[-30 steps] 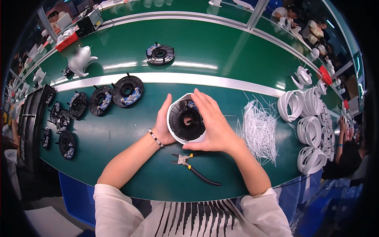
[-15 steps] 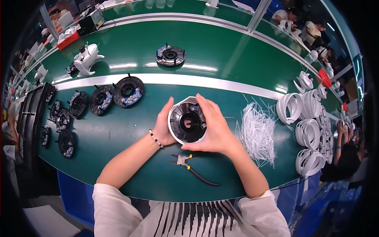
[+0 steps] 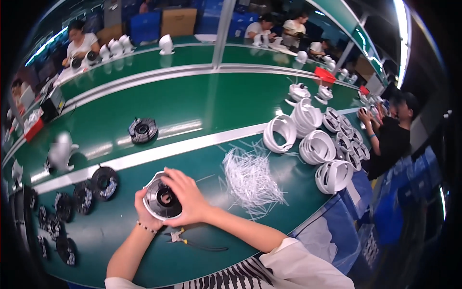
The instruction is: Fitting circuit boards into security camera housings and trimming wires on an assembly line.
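Both hands are wrapped around a white round housing (image 3: 150,204) with a black ring-shaped part seated inside it. My left hand (image 3: 149,212), with a beaded bracelet at its wrist, grips the housing's left and lower side. From the right, my right hand (image 3: 190,197) holds it, fingers over the far rim and thumb at the near edge. A dark hole shows in the middle of the black part. Just nearer to me on the green table lie side cutters (image 3: 178,237) with black and yellow handles, touched by neither hand.
To the left stand several black discs (image 3: 104,183) with circuit boards; another disc (image 3: 143,131) sits beyond the pale strip. Right of my hands lies a heap of thin white strips (image 3: 252,183). Stacked white rings (image 3: 318,147) are farther right, with a person (image 3: 394,130) beyond.
The view has swung to the right, so the table's things appear farther left and the right side shows more. Both hands keep hold of the housing.
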Available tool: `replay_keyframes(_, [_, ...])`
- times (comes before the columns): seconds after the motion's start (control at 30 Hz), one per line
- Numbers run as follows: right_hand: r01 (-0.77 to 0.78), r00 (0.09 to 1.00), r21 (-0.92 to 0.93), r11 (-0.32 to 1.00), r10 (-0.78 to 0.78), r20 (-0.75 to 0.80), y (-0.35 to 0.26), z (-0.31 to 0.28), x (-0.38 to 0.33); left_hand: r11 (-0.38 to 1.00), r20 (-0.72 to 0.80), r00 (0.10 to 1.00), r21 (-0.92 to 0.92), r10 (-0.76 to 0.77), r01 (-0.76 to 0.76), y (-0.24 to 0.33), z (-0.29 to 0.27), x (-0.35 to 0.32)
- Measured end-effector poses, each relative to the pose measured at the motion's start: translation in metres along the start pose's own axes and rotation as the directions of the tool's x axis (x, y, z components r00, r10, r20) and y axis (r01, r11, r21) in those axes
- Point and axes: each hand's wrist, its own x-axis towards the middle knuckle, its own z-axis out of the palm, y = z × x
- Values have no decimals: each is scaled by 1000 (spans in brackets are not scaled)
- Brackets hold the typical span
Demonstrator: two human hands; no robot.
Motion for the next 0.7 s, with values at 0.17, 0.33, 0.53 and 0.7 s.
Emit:
replay_keyframes(0.17, [136,991,-43,990,-137,-4,-14,-18,-7,995,83,993,-36,-89,92,5,7,-4])
replay_keyframes(0.33, [395,911,-7,919,-393,-127,-7,-51,-15,967,136,968,-112,-213,229,11,-1,2])
replay_keyframes(0.53, [480,856,-60,875,-482,-184,-21,-68,-19,939,125,938,-74,-324,335,14,10,-5])
replay_keyframes(0.7, [350,905,-164,922,-378,-194,-18,-70,-26,946,9,950,100,-312,309,21,16,1])
